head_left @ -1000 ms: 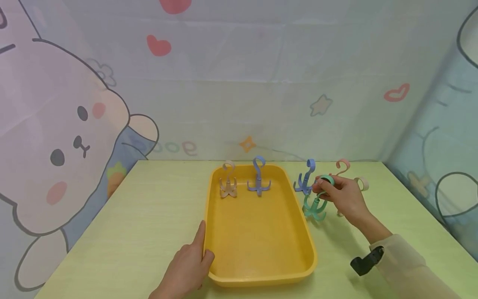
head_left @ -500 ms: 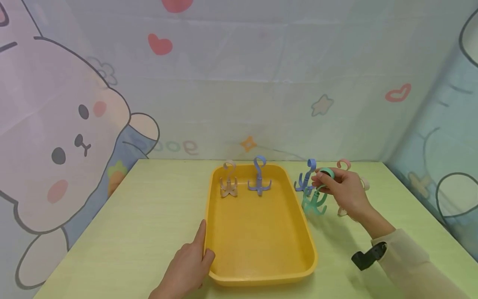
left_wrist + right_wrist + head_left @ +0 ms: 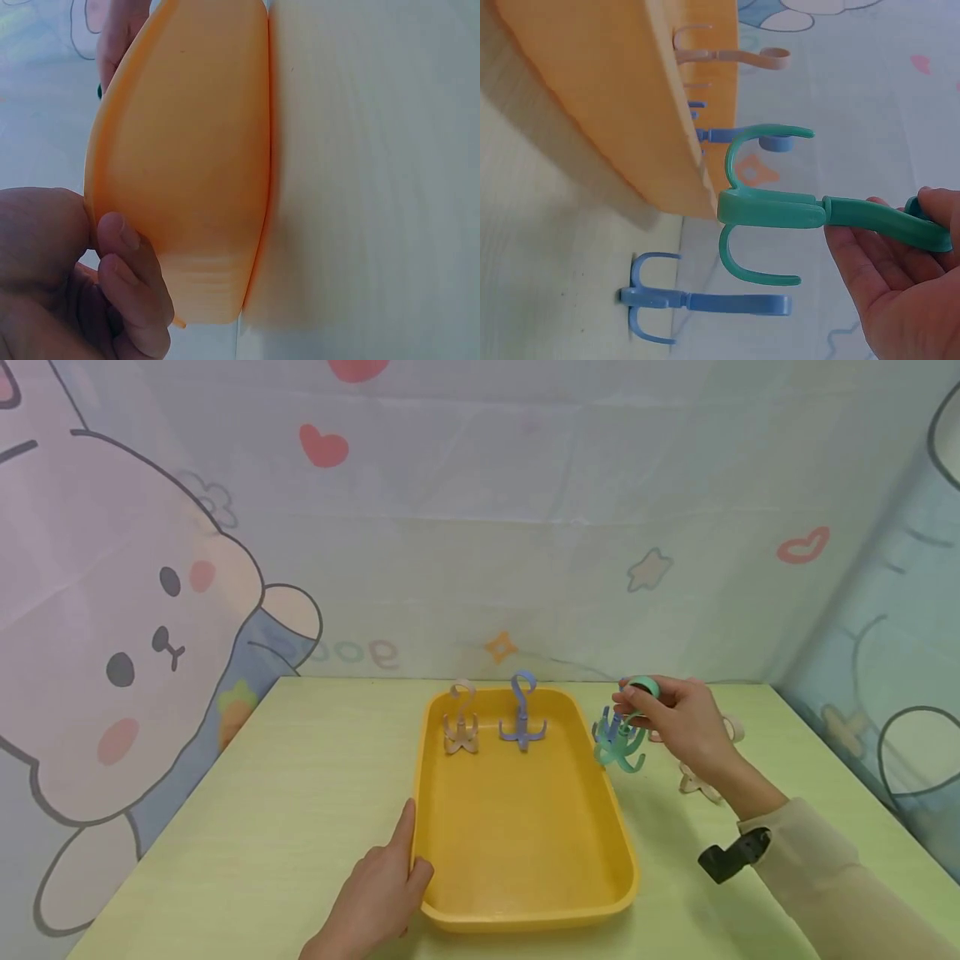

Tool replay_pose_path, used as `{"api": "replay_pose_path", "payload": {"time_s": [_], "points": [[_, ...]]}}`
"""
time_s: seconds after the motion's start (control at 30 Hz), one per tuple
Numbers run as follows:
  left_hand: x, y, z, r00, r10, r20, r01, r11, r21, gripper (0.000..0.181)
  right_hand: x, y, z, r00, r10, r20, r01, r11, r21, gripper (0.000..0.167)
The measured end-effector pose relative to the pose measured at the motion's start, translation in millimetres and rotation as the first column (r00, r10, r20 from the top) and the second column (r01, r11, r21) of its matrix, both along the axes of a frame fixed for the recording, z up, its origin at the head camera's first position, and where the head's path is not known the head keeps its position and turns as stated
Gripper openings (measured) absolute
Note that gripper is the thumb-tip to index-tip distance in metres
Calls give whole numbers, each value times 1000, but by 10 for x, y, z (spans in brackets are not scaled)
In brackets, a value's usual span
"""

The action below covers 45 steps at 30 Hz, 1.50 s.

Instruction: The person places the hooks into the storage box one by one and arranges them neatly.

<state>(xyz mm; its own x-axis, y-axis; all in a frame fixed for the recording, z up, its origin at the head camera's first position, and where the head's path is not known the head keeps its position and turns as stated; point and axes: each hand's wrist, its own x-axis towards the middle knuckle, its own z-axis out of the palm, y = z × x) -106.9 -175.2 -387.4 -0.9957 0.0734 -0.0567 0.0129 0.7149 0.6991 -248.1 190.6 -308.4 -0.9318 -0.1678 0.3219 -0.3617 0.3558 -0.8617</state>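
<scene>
My right hand (image 3: 693, 727) pinches a green claw hook (image 3: 619, 747) by its curled top, holding it upright above the table just outside the tray's right rim. In the right wrist view, the green hook's prongs hang clear of the table. My left hand (image 3: 378, 885) grips the left rim of the yellow tray (image 3: 525, 835), with fingers against its outer wall (image 3: 187, 165) in the left wrist view. At the tray's far end stand a beige claw hook (image 3: 461, 741) and a blue claw hook (image 3: 522, 728).
Another blue claw hook (image 3: 656, 298) stands on the table right of the tray, partly behind the green one in the head view. A beige hook (image 3: 697, 783) and a pink one are mostly hidden by my right hand. A patterned cloth (image 3: 465, 527) hangs behind the table.
My right hand has carried the green hook up and left, toward the tray's right rim, uncovering the prongs of the beige hook on the table. The left hand stays on the rim.
</scene>
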Motion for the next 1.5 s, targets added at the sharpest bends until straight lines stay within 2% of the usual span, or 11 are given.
{"api": "replay_pose_path", "payload": {"time_s": [0.43, 0.77, 1.1, 1.5], "points": [[-9, -7, -5, 1000, 10, 4, -10, 1000, -3, 79, -5, -227, 50, 996, 63, 70, -59, 996, -65, 41], [-4, -8, -9, 1000, 5, 11, -5, 1000, 5, 78, -34, -546, 40, 981, 184, 61, -172, 971, -168, 36], [-2, -9, -17, 1000, -9, -13, 9, 1000, 6, 78, -72, -810, 1, 977, 199, 77, -186, 970, -156, 32], [11, -8, -5, 1000, -22, -16, 23, 999, 24, 78, -101, -1060, -35, 964, 251, 88, -238, 962, -134, 26]]}}
